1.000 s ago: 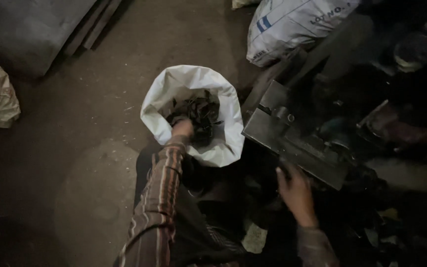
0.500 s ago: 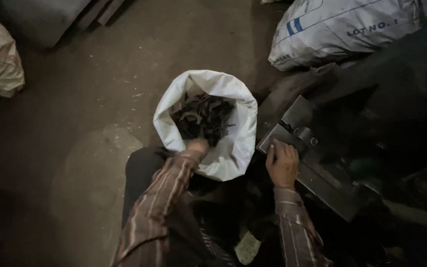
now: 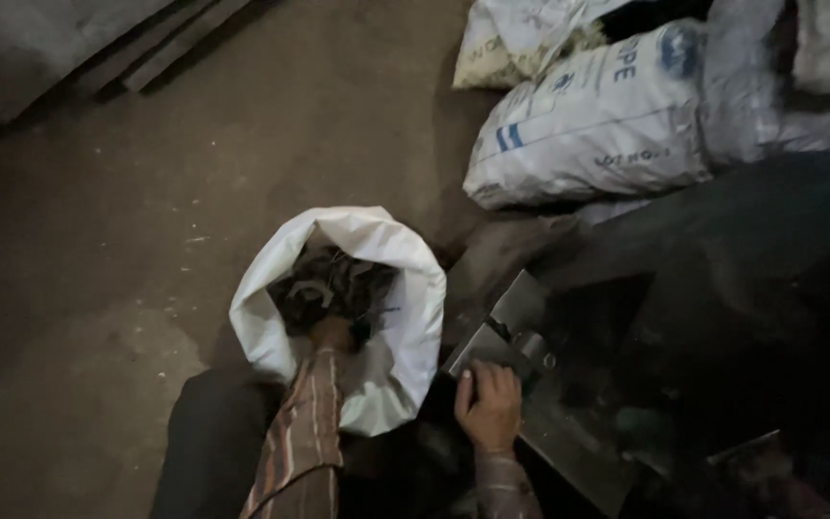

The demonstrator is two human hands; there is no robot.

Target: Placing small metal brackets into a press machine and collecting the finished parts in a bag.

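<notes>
On the far left, up top, some flat grey boards lie on the dirt floor. It's dark there & hard to see much.

Going right, near the middle, a white sack stands open w/ its rim rolled down. Inside is a pile of dark scrap bits, curved & tangled. Can't tell what each bit is, too dark.

The left hand is down in the sack, right on the dark pile. Its arm wears a striped sleeve coming up from the bottom edge. The fingers are buried in the bits, so I can't tell if they are closed on one or just resting.

Just right of the sack is a grey metal machine part, flat & shiny, w/ a round bolt on it. The right hand lies on top of the near corner of it. The fingers are bent & pressed down on the metal, knuckles up. It is touching the metal, but I can't see for sure if it grips the edge.

More to the right it gets v. dark. A big dark machine body fills that side.

Up top on the right, fat white bags lie on their sides, piled by each other. They have blue marks on them. They are well apart from both hands.
</notes>
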